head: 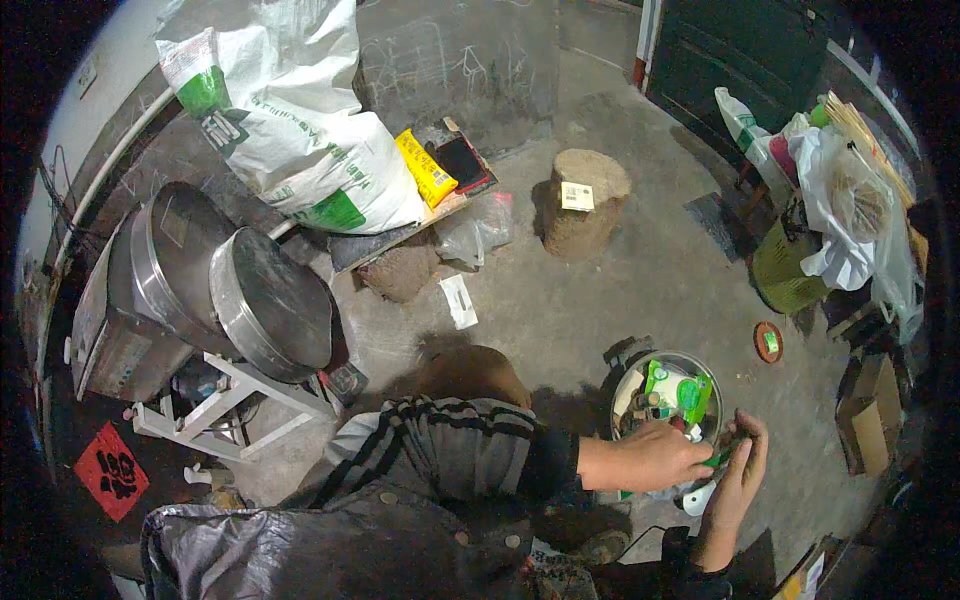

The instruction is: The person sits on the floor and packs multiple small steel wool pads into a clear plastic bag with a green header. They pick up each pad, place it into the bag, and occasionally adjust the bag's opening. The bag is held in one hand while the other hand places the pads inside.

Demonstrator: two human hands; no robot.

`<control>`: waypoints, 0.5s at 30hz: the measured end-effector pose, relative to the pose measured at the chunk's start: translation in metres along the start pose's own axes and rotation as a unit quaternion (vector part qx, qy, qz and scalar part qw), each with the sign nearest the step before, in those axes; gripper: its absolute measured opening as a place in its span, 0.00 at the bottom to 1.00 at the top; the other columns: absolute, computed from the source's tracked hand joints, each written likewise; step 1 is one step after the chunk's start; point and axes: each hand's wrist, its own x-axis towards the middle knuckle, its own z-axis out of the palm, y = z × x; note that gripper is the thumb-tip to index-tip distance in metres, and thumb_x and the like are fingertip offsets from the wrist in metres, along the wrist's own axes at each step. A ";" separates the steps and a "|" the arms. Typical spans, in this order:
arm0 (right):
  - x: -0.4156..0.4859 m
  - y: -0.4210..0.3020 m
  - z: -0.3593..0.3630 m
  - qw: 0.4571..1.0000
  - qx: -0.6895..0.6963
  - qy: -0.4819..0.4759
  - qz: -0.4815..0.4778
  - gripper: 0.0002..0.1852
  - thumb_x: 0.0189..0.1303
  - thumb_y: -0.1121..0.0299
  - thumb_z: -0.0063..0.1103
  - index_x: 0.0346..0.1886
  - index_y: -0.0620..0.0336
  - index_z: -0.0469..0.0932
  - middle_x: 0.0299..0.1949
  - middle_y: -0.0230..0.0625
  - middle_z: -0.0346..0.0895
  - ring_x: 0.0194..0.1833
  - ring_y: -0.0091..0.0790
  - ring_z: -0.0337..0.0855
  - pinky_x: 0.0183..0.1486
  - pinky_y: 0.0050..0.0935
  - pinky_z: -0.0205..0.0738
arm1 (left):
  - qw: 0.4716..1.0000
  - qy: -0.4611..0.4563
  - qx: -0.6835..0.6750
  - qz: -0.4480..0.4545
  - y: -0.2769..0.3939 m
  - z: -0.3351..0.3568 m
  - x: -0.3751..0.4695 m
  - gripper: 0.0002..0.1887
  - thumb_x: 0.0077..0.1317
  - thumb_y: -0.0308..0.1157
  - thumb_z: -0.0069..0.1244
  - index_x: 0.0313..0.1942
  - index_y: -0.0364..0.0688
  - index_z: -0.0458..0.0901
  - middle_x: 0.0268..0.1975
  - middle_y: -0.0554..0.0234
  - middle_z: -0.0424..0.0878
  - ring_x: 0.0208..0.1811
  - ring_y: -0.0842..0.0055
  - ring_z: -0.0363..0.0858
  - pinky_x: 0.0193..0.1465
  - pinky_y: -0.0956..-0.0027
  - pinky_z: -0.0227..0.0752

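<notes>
My left hand (660, 456) reaches in from the left over a round metal basin (721, 397), its fingertips pinched on a small green item (716, 457). Close beside it, my right hand (739, 480) is raised with bent fingers around the same spot; whether it also grips the green item cannot be told. In the basin lie a green-and-white packet (684, 394) and other small things, partly hidden by my left hand. A white piece with a dark hole (697, 498) shows just below the hands.
Right of the basin, a small reddish-brown disc (769, 342) lies on the concrete floor. Beyond are a tree-stump block (585, 202), a green basket (784, 274) with plastic bags and an open cardboard box (868, 427). Large round metal pans (270, 304) and a white woven sack (300, 150) stand left.
</notes>
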 end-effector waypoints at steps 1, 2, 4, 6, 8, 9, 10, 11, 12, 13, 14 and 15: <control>0.001 0.000 -0.001 1.000 -0.018 -0.011 -0.016 0.16 0.70 0.67 0.44 0.54 0.68 0.71 0.48 0.38 0.72 0.49 0.31 0.72 0.55 0.28 0.66 | 1.000 0.005 0.006 -0.017 -0.002 0.000 0.001 0.15 0.67 0.44 0.49 0.32 0.41 0.72 0.16 0.51 0.74 0.19 0.51 0.77 0.23 0.49 0.69; 0.002 0.000 -0.002 0.999 -0.035 -0.020 -0.034 0.17 0.70 0.67 0.44 0.55 0.68 0.71 0.50 0.40 0.72 0.52 0.33 0.72 0.58 0.30 0.64 | 0.999 0.009 0.013 -0.032 -0.004 0.000 0.001 0.14 0.66 0.43 0.49 0.33 0.41 0.73 0.17 0.50 0.74 0.20 0.51 0.78 0.24 0.48 0.70; 0.002 0.000 -0.002 0.997 -0.061 -0.028 -0.044 0.18 0.70 0.67 0.43 0.58 0.68 0.69 0.53 0.42 0.72 0.56 0.36 0.72 0.61 0.33 0.63 | 0.998 0.003 0.013 -0.066 -0.005 -0.001 0.002 0.13 0.66 0.42 0.49 0.36 0.41 0.74 0.21 0.49 0.77 0.23 0.51 0.79 0.28 0.47 0.71; -0.002 0.000 0.001 0.996 -0.079 -0.024 -0.027 0.20 0.70 0.67 0.43 0.60 0.68 0.67 0.55 0.44 0.71 0.57 0.39 0.72 0.63 0.35 0.61 | 0.995 -0.014 -0.015 -0.099 -0.005 -0.003 0.004 0.13 0.67 0.41 0.48 0.36 0.39 0.74 0.24 0.47 0.79 0.28 0.48 0.80 0.32 0.46 0.71; -0.003 0.004 0.006 0.997 -0.047 -0.049 0.033 0.22 0.70 0.65 0.44 0.63 0.67 0.65 0.57 0.46 0.71 0.58 0.39 0.71 0.63 0.36 0.62 | 0.993 -0.025 -0.028 -0.112 -0.004 -0.004 0.005 0.12 0.67 0.39 0.46 0.37 0.38 0.73 0.26 0.44 0.80 0.32 0.46 0.80 0.35 0.45 0.70; -0.005 0.006 0.008 0.995 -0.051 -0.058 0.057 0.22 0.71 0.64 0.44 0.63 0.66 0.65 0.57 0.46 0.71 0.57 0.39 0.72 0.62 0.35 0.63 | 0.993 -0.031 -0.036 -0.112 -0.003 -0.005 0.005 0.12 0.67 0.39 0.46 0.37 0.38 0.73 0.27 0.44 0.80 0.32 0.46 0.80 0.36 0.45 0.70; -0.005 0.010 0.011 0.995 -0.080 -0.049 0.038 0.22 0.71 0.61 0.44 0.61 0.65 0.66 0.54 0.46 0.73 0.55 0.39 0.74 0.59 0.35 0.65 | 0.992 -0.034 -0.043 -0.112 -0.003 -0.005 0.005 0.12 0.67 0.39 0.46 0.37 0.37 0.73 0.27 0.44 0.80 0.33 0.46 0.80 0.36 0.45 0.70; -0.006 0.012 0.012 0.997 -0.048 -0.052 0.033 0.20 0.71 0.59 0.44 0.57 0.66 0.68 0.49 0.45 0.75 0.51 0.37 0.75 0.56 0.33 0.67 | 0.992 -0.037 -0.048 -0.113 -0.003 -0.006 0.005 0.12 0.67 0.39 0.46 0.37 0.37 0.73 0.27 0.43 0.81 0.33 0.46 0.80 0.36 0.45 0.71; -0.007 0.013 0.013 0.997 -0.034 -0.047 0.044 0.18 0.72 0.60 0.44 0.53 0.65 0.69 0.47 0.44 0.75 0.49 0.35 0.75 0.54 0.32 0.68 | 0.993 -0.026 -0.060 -0.098 -0.002 -0.006 0.004 0.13 0.66 0.39 0.47 0.36 0.37 0.74 0.26 0.42 0.79 0.29 0.45 0.79 0.35 0.46 0.72; -0.007 0.014 0.013 0.997 -0.003 -0.045 0.057 0.15 0.72 0.61 0.44 0.49 0.65 0.71 0.45 0.42 0.76 0.47 0.33 0.75 0.53 0.30 0.68 | 0.993 -0.035 -0.066 -0.090 -0.003 -0.007 0.003 0.13 0.66 0.39 0.47 0.36 0.37 0.73 0.26 0.43 0.79 0.29 0.45 0.79 0.34 0.46 0.71; -0.008 0.013 0.013 0.997 0.003 -0.035 0.063 0.13 0.72 0.63 0.44 0.47 0.65 0.71 0.44 0.41 0.76 0.46 0.31 0.75 0.52 0.29 0.68 | 0.993 -0.044 -0.070 -0.078 -0.003 -0.007 0.003 0.13 0.66 0.39 0.47 0.35 0.37 0.73 0.25 0.43 0.79 0.29 0.46 0.79 0.34 0.46 0.71; -0.008 0.012 0.014 0.997 0.027 -0.027 0.068 0.12 0.72 0.64 0.44 0.45 0.64 0.71 0.43 0.40 0.76 0.45 0.30 0.75 0.51 0.29 0.68 | 0.994 -0.049 -0.071 -0.064 -0.003 -0.008 0.003 0.13 0.66 0.39 0.47 0.35 0.37 0.73 0.25 0.43 0.78 0.29 0.46 0.79 0.33 0.46 0.70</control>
